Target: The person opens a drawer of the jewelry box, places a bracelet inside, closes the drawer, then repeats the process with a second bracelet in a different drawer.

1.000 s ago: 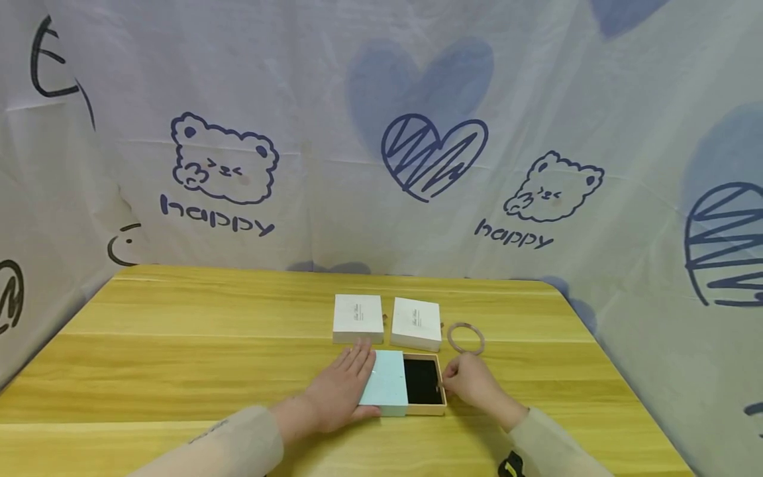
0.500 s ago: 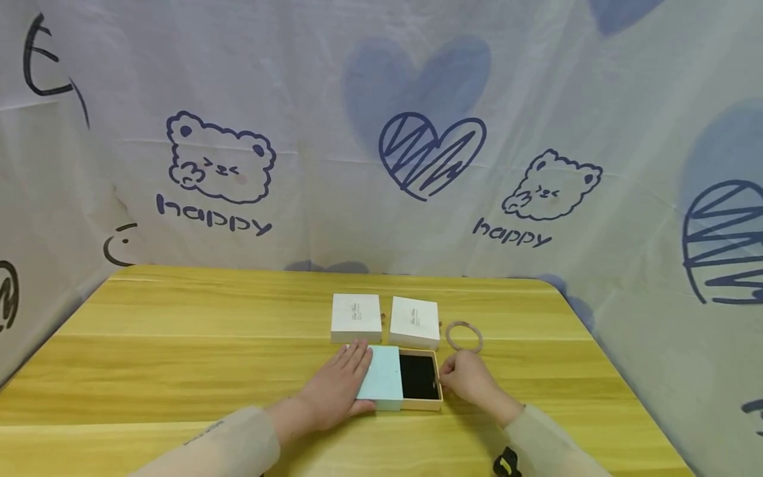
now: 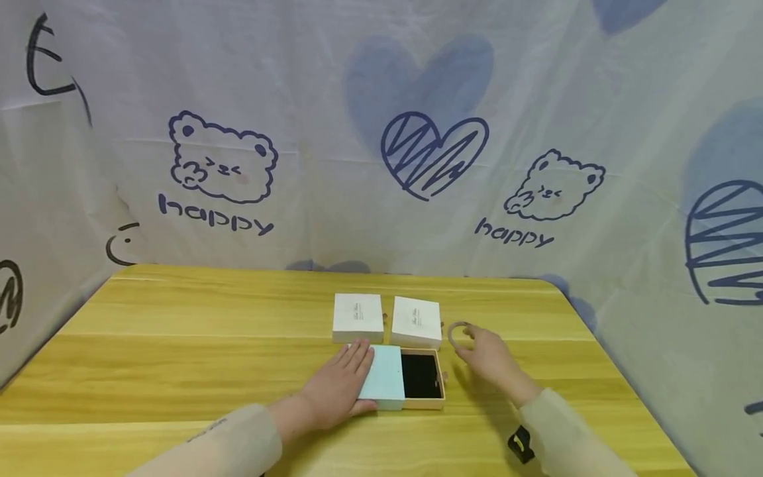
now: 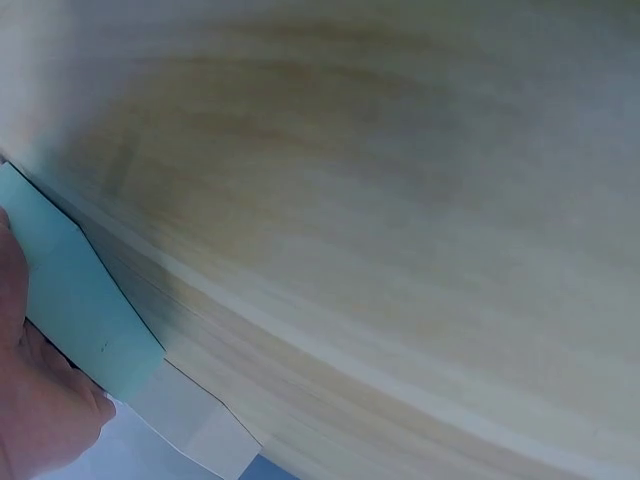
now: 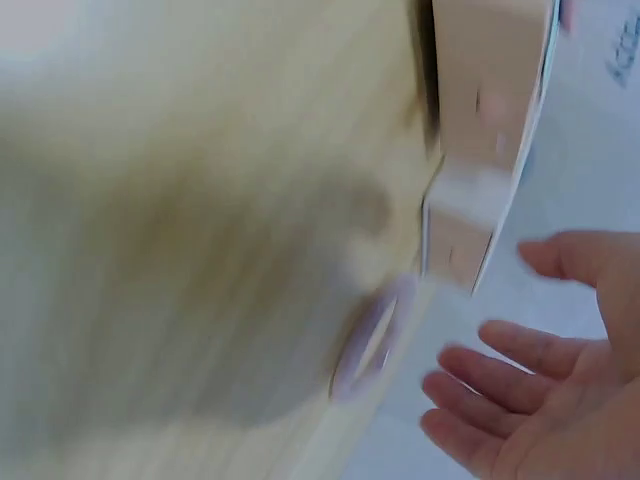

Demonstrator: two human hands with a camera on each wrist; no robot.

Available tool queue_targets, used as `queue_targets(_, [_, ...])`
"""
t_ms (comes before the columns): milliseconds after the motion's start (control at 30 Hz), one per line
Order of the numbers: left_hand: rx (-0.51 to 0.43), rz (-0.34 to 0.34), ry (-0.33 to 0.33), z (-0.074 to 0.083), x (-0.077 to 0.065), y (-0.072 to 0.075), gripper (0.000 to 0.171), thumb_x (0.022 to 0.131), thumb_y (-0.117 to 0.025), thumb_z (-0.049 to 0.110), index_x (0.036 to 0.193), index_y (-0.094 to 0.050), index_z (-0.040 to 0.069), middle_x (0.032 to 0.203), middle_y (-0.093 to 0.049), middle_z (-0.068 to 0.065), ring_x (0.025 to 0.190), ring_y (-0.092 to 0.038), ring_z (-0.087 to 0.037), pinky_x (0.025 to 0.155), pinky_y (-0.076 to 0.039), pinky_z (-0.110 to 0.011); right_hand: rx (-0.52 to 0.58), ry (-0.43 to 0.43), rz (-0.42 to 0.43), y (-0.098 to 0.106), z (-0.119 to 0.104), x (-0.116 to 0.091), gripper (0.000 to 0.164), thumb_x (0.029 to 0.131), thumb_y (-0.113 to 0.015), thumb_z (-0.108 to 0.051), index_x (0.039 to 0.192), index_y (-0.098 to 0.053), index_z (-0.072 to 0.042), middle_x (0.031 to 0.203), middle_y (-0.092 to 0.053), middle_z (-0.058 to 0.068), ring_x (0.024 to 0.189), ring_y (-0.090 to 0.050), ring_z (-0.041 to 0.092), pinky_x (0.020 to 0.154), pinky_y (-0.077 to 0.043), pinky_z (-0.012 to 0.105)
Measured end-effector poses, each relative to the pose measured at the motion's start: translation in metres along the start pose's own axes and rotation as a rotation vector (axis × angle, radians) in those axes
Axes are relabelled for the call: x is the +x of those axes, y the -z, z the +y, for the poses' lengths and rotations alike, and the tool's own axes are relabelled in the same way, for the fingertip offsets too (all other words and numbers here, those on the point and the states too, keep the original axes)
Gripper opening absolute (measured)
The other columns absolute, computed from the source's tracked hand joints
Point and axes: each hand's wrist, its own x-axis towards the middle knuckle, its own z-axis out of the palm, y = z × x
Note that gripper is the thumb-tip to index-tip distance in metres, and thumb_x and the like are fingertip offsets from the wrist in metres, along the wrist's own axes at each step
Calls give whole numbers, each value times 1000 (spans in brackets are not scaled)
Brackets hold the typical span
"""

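My left hand holds the left part of a light-blue drawer box, with the fingers across it and the thumb along its near side. From the box's right end sticks a partly pulled-out drawer with a black lining and a small pull tab. My right hand hovers by a pale pinkish bangle lying behind and right of the drawer. In the right wrist view the fingers are spread apart from the bangle, holding nothing.
Two white lidded boxes with small print and tabs stand side by side behind the blue box. All rests on a yellow wood-grain table. A printed cloth hangs behind the table. A black object shows beneath the right forearm.
My right hand has let go of the drawer's tab and moved back and right to the bangle, its fingers spreading. The left hand stays on the blue box.
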Motion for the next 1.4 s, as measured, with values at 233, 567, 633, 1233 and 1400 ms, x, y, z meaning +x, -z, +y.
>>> queue_targets(233, [11,-12,1,0,0,-1,80,95,-33,58,147,-23,-3,154,-19,-22,144,-19,-32,117,-21,-41,-173,8,-103,-1,17,12,78,95,-53,-34,141,-18,17,145,-18,39,135,-18,53,111,-19,60])
queue_targets(567, [32,-13,-6,1,0,-1,80,95,-31,57,147,-23,-3,154,-19,-22,144,-19,-31,117,-22,-41,-204,37,-201,-13,31,22,72,97,-50,-32,137,-22,21,140,-17,46,132,-20,56,108,-21,63])
queue_targets(633, [29,-15,-4,1,0,-1,80,95,-32,57,147,-23,-3,154,-19,-22,144,-18,-31,117,-22,-41,-212,44,-216,-15,32,23,70,97,-50,-30,136,-24,22,139,-20,46,131,-23,56,108,-23,63])
queue_targets(1233, [29,-13,-4,1,1,-3,81,95,-31,58,147,-22,-3,154,-18,-22,144,-17,-31,117,-21,-41,-313,135,-184,-11,32,18,60,95,-55,-27,126,-39,22,119,-48,41,114,-45,53,100,-37,57])
queue_targets(1400, [28,-11,2,0,0,-3,81,95,-32,58,147,-22,-3,154,-18,-23,144,-17,-32,117,-21,-41,-235,135,-172,-5,30,10,70,93,-56,-32,133,-33,21,129,-43,41,120,-41,55,102,-35,59])
